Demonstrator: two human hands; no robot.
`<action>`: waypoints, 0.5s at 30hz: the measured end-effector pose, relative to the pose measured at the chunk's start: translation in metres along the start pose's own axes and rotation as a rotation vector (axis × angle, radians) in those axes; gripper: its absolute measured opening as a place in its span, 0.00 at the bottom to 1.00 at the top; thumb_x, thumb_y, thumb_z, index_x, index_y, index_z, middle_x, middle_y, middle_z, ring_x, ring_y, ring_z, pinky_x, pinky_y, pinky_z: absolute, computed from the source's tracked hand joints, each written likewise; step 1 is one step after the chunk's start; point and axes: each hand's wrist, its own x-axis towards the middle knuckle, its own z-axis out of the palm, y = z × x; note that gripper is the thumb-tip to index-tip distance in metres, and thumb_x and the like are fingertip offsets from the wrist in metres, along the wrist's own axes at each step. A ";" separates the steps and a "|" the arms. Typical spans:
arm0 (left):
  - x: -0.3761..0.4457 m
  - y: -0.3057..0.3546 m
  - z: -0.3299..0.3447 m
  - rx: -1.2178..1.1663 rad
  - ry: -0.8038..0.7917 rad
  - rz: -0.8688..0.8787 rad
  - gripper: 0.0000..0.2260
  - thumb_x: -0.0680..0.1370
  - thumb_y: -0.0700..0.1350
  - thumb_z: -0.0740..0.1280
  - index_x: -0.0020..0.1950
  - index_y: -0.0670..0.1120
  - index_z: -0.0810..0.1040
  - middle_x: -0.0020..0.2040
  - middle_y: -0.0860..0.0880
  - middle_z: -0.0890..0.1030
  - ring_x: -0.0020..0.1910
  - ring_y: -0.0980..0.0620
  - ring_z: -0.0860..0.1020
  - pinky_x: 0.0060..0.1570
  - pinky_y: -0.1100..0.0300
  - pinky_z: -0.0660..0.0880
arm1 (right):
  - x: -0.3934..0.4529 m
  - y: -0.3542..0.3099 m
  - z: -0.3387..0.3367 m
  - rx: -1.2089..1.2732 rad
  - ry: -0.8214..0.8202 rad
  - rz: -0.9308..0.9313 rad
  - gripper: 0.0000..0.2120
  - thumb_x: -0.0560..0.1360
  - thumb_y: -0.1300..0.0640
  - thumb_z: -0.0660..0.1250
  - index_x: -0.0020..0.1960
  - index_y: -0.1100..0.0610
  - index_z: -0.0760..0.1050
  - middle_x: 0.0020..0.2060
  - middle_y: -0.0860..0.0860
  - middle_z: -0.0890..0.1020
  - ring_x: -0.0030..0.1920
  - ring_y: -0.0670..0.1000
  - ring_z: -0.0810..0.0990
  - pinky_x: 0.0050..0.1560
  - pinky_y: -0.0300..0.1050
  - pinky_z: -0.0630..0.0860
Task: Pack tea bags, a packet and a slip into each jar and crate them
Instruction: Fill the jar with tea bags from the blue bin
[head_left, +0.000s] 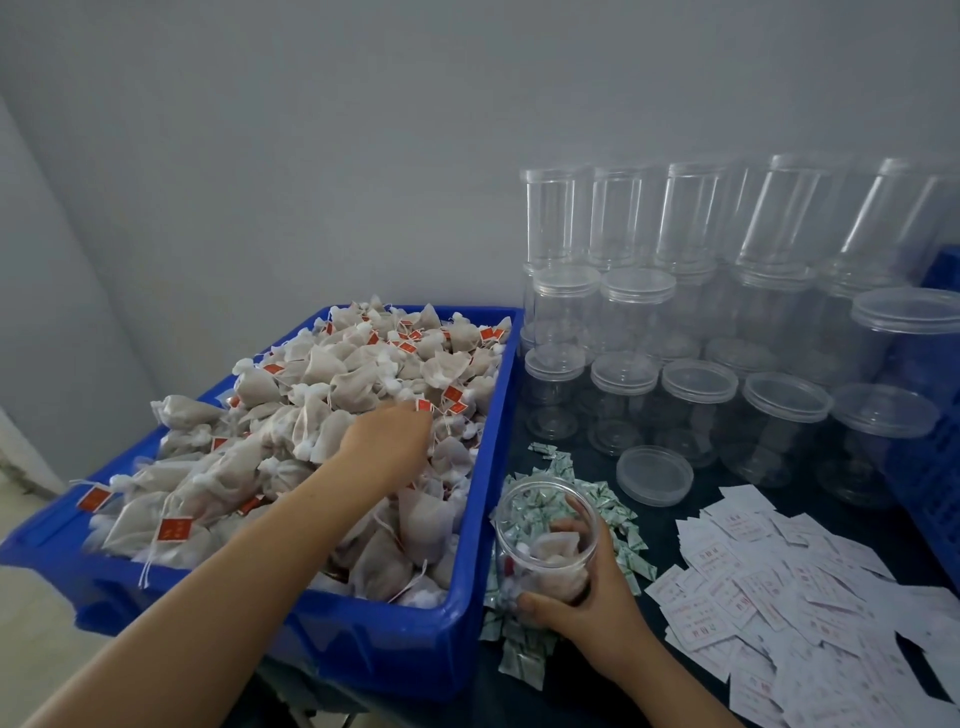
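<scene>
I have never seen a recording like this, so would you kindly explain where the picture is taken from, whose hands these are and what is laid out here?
There is no machine: a person works bare-handed, and the one picture comes from a camera worn on their head, looking down. The left hand reaches into a blue crate heaped with tea bags; whether it has hold of one I cannot tell. The right hand grips an open clear jar with a few tea bags already inside. Beside it on the dark table lie small green-and-white packets, a loose lid and white printed slips. Lidded empty jars stand stacked behind.
</scene>
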 end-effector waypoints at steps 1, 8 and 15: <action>0.002 -0.001 0.004 0.039 0.002 -0.037 0.09 0.78 0.41 0.61 0.58 0.44 0.74 0.56 0.47 0.76 0.56 0.47 0.74 0.50 0.55 0.75 | 0.000 0.000 0.000 0.001 -0.003 -0.003 0.47 0.54 0.42 0.85 0.63 0.20 0.62 0.59 0.41 0.73 0.56 0.42 0.80 0.50 0.36 0.79; 0.015 -0.002 0.015 0.191 0.135 -0.125 0.12 0.77 0.46 0.66 0.60 0.46 0.76 0.58 0.46 0.77 0.59 0.47 0.74 0.55 0.57 0.72 | 0.000 0.001 -0.002 -0.006 -0.009 0.011 0.48 0.56 0.49 0.85 0.63 0.21 0.62 0.60 0.44 0.73 0.56 0.44 0.81 0.49 0.38 0.80; 0.018 0.002 0.020 0.220 0.155 -0.098 0.15 0.78 0.45 0.65 0.65 0.46 0.73 0.61 0.45 0.77 0.63 0.45 0.73 0.63 0.53 0.70 | -0.001 -0.001 -0.002 -0.013 -0.011 0.015 0.48 0.55 0.45 0.85 0.63 0.20 0.61 0.63 0.46 0.71 0.57 0.43 0.80 0.51 0.38 0.79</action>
